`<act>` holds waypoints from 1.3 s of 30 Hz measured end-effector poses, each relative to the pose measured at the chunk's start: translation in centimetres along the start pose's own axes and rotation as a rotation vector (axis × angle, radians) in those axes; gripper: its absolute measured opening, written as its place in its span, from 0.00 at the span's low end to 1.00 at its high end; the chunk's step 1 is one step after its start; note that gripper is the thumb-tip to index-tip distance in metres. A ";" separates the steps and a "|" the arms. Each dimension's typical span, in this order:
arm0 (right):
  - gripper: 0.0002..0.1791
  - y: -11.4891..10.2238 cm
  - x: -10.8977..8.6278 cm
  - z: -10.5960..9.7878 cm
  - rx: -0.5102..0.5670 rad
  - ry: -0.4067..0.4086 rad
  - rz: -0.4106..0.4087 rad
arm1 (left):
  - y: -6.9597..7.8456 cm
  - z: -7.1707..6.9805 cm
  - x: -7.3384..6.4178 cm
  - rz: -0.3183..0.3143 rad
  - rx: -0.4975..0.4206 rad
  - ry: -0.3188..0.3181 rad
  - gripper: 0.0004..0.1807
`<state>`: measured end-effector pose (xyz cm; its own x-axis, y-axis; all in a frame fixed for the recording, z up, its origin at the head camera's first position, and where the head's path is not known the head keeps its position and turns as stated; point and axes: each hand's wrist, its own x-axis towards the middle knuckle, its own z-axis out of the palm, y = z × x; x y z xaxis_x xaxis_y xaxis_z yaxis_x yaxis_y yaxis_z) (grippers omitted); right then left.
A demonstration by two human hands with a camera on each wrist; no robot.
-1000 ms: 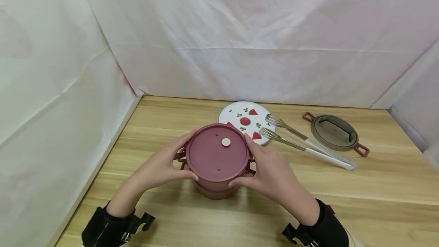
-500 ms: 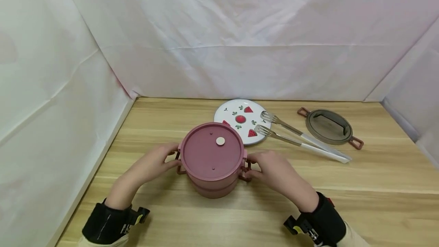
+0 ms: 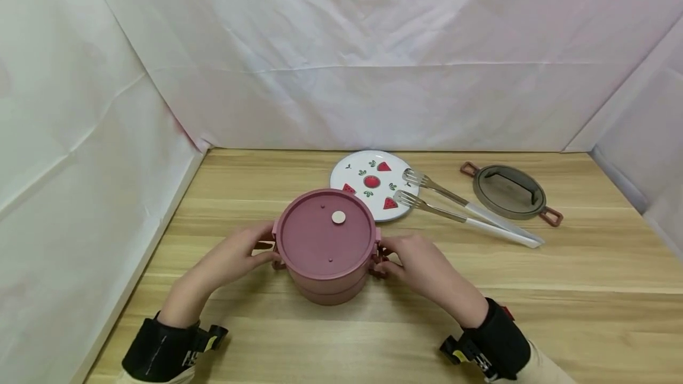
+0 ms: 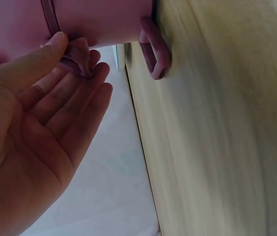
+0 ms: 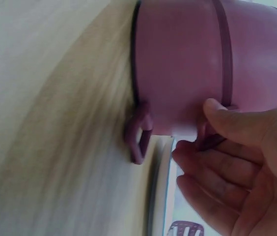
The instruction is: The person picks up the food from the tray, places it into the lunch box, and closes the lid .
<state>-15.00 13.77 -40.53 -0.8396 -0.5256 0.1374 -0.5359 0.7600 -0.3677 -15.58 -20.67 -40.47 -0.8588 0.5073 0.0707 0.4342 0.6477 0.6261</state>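
A dark pink two-tier pot (image 3: 329,290) stands on the table under a flat pink lid (image 3: 309,236) with a cream button. My left hand (image 3: 230,261) is at its left side, pinching the upper side handle (image 4: 81,55) between thumb and fingers in the left wrist view. Opposite it, my right hand (image 3: 427,268) pinches the other upper handle (image 5: 208,140), thumb on one side and fingers beneath in the right wrist view. The lower handles sit free near the tabletop, one seen by each wrist camera. A darker seam (image 5: 225,54) runs around the pot between the tiers.
Behind the pot lies a white plate (image 3: 352,165) with strawberry and watermelon pictures. Two long forks with white handles (image 3: 496,229) rest with their tines over its edge. A lidded grey shallow pan (image 3: 509,191) with brown handles is at right. White cloth (image 3: 341,105) walls surround the table.
Both hands have shifted from around the lid's rim down and outward to the side handles. The pot's lid stays on; the whole scene has drifted slightly left in the head view.
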 end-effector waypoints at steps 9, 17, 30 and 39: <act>0.10 0.4 0.0 0.5 0.037 0.006 0.000 | 0.1 0.4 0.2 -0.029 0.038 0.034 0.27; 0.08 0.5 0.1 0.9 0.103 0.015 -0.013 | 0.2 0.6 0.3 -0.061 0.086 0.069 0.29; 0.12 0.3 0.0 1.2 0.128 0.034 -0.004 | -0.8 1.0 0.4 -0.022 -0.051 0.075 0.29; 0.12 0.5 -0.1 2.0 0.129 0.071 0.007 | -1.2 1.5 0.3 0.024 -0.132 0.085 0.27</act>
<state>-15.03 13.45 -42.52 -0.8499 -0.4885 0.1976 -0.5181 0.7059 -0.4831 -15.97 -20.47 -42.34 -0.8711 0.4680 0.1487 0.4199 0.5529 0.7197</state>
